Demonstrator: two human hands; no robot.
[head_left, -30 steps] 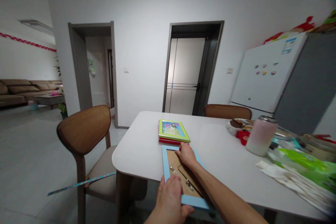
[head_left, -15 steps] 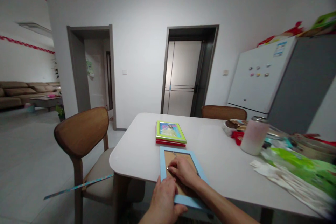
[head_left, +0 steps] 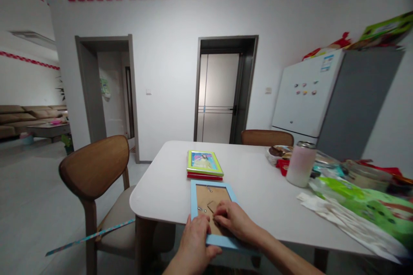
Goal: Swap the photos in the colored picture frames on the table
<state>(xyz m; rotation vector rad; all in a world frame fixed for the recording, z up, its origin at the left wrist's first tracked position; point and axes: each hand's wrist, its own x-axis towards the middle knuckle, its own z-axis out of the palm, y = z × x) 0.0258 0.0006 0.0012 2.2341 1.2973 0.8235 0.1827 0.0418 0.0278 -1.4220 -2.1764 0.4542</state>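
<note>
The fingers of the right hand (head_left: pixel 235 221) are bunched together at the brown backing (head_left: pixel 202 195) of a light-blue picture frame (head_left: pixel 193 197); whether they pinch a part cannot be told. The left hand (head_left: pixel 195 238) clasps the frame's near left corner, thumb on the near rail. The frame lies back upward at the near edge of the desk (head_left: pixel 161 189), just beside a stack of frames (head_left: pixel 204 164); farther right stands a pink-and-white bottle (head_left: pixel 301 165).
</note>
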